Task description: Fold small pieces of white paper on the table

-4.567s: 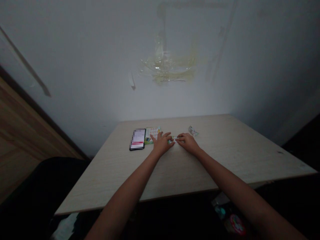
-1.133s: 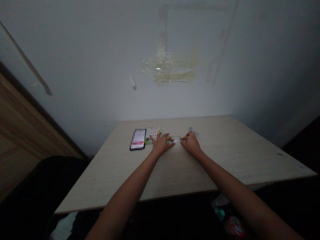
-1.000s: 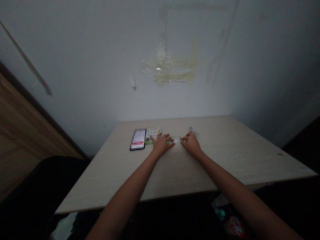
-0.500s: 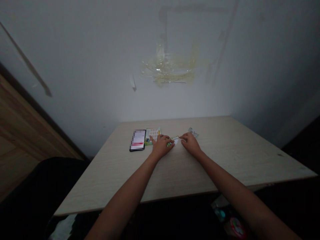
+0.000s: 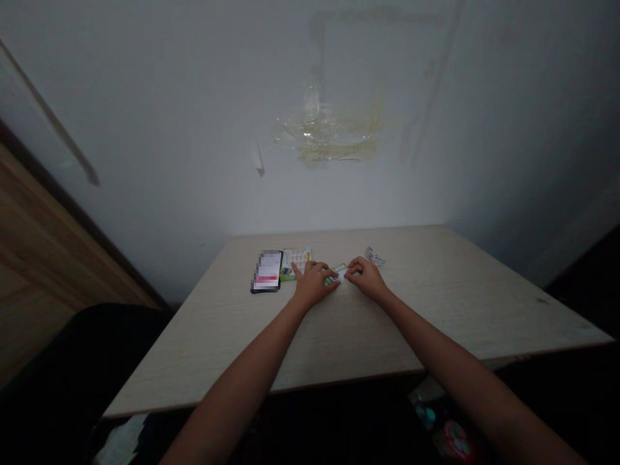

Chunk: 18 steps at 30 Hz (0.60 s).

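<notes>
Sm. printed card (image 5: 340, 272) lies on tabletop (image 5: 358, 329) btwn the hands. L hand (image 5: 314, 281) spread, fingertips on card's L end; R hand (image 5: 365, 276) has fingertips bunched at its R end, can't tell if gripping. Hands apart, card spanning the gap. Print on card & on booklet (image 5: 301, 256) too sm. to read; phone (image 5: 267, 271) screen pixelated. Card's long axis approx. L–R, R end a bit farther from person.

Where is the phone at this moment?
In the head view, the phone lies on the table, left of centre, right beside the colourful printed item near the left hand.
</notes>
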Each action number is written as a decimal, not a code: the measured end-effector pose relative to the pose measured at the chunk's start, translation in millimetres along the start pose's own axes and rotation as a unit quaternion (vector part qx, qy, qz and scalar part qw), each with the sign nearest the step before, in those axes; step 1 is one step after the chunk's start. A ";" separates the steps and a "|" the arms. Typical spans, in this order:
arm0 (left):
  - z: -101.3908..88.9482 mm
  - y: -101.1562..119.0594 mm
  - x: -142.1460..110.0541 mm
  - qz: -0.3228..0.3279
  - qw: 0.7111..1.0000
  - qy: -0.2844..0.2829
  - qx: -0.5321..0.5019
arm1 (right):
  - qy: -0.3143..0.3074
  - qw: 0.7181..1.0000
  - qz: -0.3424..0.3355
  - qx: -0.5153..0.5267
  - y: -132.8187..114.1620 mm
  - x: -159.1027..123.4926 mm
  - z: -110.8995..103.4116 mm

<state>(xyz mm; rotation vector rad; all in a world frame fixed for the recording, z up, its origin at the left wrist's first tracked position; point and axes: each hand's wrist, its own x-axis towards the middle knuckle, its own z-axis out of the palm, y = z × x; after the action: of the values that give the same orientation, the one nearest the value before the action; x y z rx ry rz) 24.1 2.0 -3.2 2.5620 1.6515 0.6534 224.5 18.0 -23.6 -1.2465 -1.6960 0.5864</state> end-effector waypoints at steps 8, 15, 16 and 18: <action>3.6 -2.3 2.2 -0.012 1.000 -0.015 -0.003 | 0.007 0.997 -0.027 -0.075 1.0 1.4 0.7; 3.6 -4.0 3.6 -0.017 0.999 -0.032 -0.016 | 0.037 0.989 -0.021 -0.142 6.6 8.4 3.0; 3.5 -4.0 3.7 -0.017 0.999 -0.033 -0.018 | 0.037 0.988 -0.019 -0.145 6.4 8.9 3.0; 3.3 -3.9 4.0 -0.018 0.999 -0.035 -0.021 | 0.038 0.987 -0.015 -0.155 5.4 9.7 3.0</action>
<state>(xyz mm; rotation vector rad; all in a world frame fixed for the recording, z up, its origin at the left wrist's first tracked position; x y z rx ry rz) 23.3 7.9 -5.9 2.4897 1.6394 0.5827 223.9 29.3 -25.5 -1.4376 -1.7838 0.2572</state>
